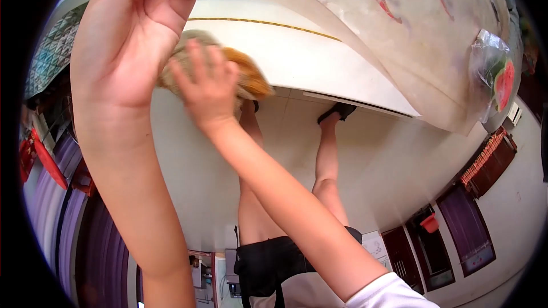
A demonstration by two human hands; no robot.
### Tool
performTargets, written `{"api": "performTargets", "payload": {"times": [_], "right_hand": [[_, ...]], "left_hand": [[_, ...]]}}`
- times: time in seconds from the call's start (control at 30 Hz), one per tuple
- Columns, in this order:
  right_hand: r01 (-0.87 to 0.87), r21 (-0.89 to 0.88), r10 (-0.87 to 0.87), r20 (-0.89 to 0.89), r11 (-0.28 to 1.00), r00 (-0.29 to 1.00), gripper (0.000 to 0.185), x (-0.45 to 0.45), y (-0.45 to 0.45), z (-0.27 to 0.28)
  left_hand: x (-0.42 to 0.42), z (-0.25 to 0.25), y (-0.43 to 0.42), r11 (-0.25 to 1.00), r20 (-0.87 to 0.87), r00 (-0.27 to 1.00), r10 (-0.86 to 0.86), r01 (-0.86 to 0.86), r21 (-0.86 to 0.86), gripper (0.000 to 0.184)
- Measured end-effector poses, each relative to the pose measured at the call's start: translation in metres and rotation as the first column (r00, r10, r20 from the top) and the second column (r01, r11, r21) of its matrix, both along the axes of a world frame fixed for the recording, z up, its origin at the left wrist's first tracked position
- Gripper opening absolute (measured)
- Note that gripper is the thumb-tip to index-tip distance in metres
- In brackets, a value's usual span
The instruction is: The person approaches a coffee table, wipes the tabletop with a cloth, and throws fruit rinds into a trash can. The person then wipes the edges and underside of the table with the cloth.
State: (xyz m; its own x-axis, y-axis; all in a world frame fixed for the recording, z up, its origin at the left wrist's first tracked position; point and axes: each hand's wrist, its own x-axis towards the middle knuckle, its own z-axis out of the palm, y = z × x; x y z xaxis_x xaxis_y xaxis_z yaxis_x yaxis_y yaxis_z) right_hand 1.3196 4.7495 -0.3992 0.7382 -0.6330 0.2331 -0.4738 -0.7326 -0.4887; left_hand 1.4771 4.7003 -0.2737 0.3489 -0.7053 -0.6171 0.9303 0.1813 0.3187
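My right hand (208, 88) is on a brown and tan cloth (251, 74), its fingers spread over the fabric and slightly blurred. The cloth lies against a white panel (319, 60) with a thin gold line. My left hand (145, 20) is raised at the upper left, palm in view and fingers curled. The top frame edge cuts off part of those fingers, and what they hold, if anything, is hidden. Beside it, a translucent table cover (365, 51) with a koi print hangs over the panel.
A plastic bag (491, 77) with a watermelon print lies on the cover at the right. Below are my legs and the pale floor (377, 159). Purple curtains (105, 239) hang at the left. A dark wooden piece of furniture (491, 162) stands at the right.
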Motion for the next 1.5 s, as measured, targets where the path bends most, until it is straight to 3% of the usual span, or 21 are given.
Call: {"api": "performTargets", "payload": {"times": [0.03, 0.1, 0.13, 0.2, 0.27, 0.33, 0.5, 0.53, 0.6, 0.67, 0.77, 0.87, 0.93, 1.0, 1.03, 1.1, 1.2, 1.27, 1.33, 1.4, 1.5], "right_hand": [[-0.001, 0.004, 0.001, 0.004, 1.000, 1.000, 0.040, 0.016, 0.011, -0.004], [-0.209, 0.112, 0.175, 0.256, 0.971, 0.951, 0.023, 0.038, 0.029, -0.002], [-0.213, 0.121, 0.176, 0.262, 0.970, 0.949, 0.023, 0.039, 0.034, 0.002], [-0.531, 0.231, 0.514, 0.133, 0.815, 0.847, 0.015, 0.040, 0.038, 0.011], [-0.572, 0.164, 0.543, 0.189, 0.804, 0.818, 0.021, 0.024, 0.046, 0.009], [-0.666, 0.375, 0.614, 0.265, 0.645, 0.744, 0.044, -0.009, 0.041, 0.016], [-0.274, 0.731, 0.171, 0.214, 0.625, 0.962, 0.057, -0.098, 0.022, 0.064], [-0.219, 0.781, 0.105, 0.194, 0.585, 0.975, 0.058, -0.116, 0.012, 0.079], [-0.223, 0.816, 0.063, 0.225, 0.534, 0.972, 0.055, -0.151, -0.021, 0.109], [-0.259, 0.880, 0.027, 0.271, 0.398, 0.962, 0.054, -0.192, -0.057, 0.128], [-0.115, 0.971, -0.286, 0.174, 0.211, 0.942, 0.063, -0.245, -0.114, 0.142], [0.089, 0.993, -0.605, -0.028, 0.071, 0.796, 0.069, -0.299, -0.187, 0.092], [0.364, 0.923, -0.694, -0.182, 0.124, 0.696, 0.066, -0.251, -0.230, 0.081], [0.499, 0.790, -0.533, -0.267, 0.356, 0.803, 0.059, -0.236, -0.256, 0.056], [0.497, 0.794, -0.531, -0.268, 0.351, 0.804, 0.059, -0.231, -0.251, 0.056], [0.647, 0.207, -0.594, -0.267, 0.733, 0.759, 0.053, -0.221, -0.238, 0.059], [0.435, 0.284, -0.360, -0.279, 0.855, 0.890, 0.058, -0.243, -0.239, 0.053], [0.526, 0.294, -0.414, -0.365, 0.798, 0.834, 0.073, -0.226, -0.233, 0.034], [0.704, 0.293, -0.656, -0.259, 0.647, 0.709, 0.085, -0.179, -0.212, 0.035], [0.746, 0.159, -0.711, -0.228, 0.647, 0.666, 0.087, -0.155, -0.200, 0.027], [0.592, -0.005, -0.579, -0.221, 0.806, 0.785, 0.083, -0.119, -0.188, 0.022]], "left_hand": [[0.001, 0.001, 0.002, 0.999, 0.010, 0.999, -0.034, 0.034, -0.027, 0.017], [0.000, 0.005, 0.003, 0.998, 0.045, 0.997, -0.056, 0.056, -0.005, 0.017], [-0.001, 0.008, 0.001, 0.998, 0.083, 0.994, -0.067, 0.065, 0.019, 0.017], [-0.001, 0.017, -0.004, 0.994, 0.173, 0.980, -0.095, 0.083, 0.076, 0.017], [-0.001, 0.026, -0.010, 0.985, 0.272, 0.953, -0.131, 0.095, 0.144, 0.017], [0.000, 0.036, -0.016, 0.974, 0.359, 0.918, -0.170, 0.101, 0.203, 0.017], [0.004, 0.039, -0.013, 0.948, 0.419, 0.874, -0.245, 0.125, 0.293, 0.018], [0.020, 0.022, 0.009, 0.892, 0.464, 0.773, -0.433, 0.294, 0.343, 0.018], [-0.006, 0.013, 0.024, 0.922, 0.420, 0.832, -0.362, 0.251, 0.296, 0.017], [-0.033, -0.002, 0.048, 0.890, 0.372, 0.887, -0.275, 0.088, 0.448, 0.015], [-0.061, -0.056, 0.103, 0.890, 0.208, 0.972, -0.114, 0.006, 0.457, 0.011], [-0.102, -0.101, 0.135, 0.684, 0.173, 0.969, 0.175, -0.246, 0.687, 0.018], [-0.132, -0.109, 0.140, 0.546, 0.245, 0.961, 0.129, -0.275, 0.791, 0.019], [-0.163, -0.113, 0.150, 0.599, 0.238, 0.971, -0.011, -0.184, 0.779, 0.022], [-0.177, -0.115, 0.157, 0.615, 0.200, 0.973, -0.118, -0.087, 0.784, 0.025], [-0.206, -0.114, 0.167, 0.600, 0.109, 0.973, -0.202, 0.035, 0.799, 0.028], [-0.240, -0.113, 0.192, 0.544, 0.070, 0.949, -0.307, 0.114, 0.831, 0.028], [-0.252, -0.113, 0.205, 0.522, 0.026, 0.960, -0.279, 0.129, 0.843, 0.028], [-0.258, -0.117, 0.218, 0.495, -0.022, 0.968, -0.249, 0.147, 0.856, 0.028], [-0.262, -0.122, 0.229, 0.501, -0.036, 0.964, -0.264, 0.169, 0.849, 0.028], [-0.264, -0.129, 0.237, 0.513, -0.038, 0.953, -0.302, 0.196, 0.836, 0.027]]}}
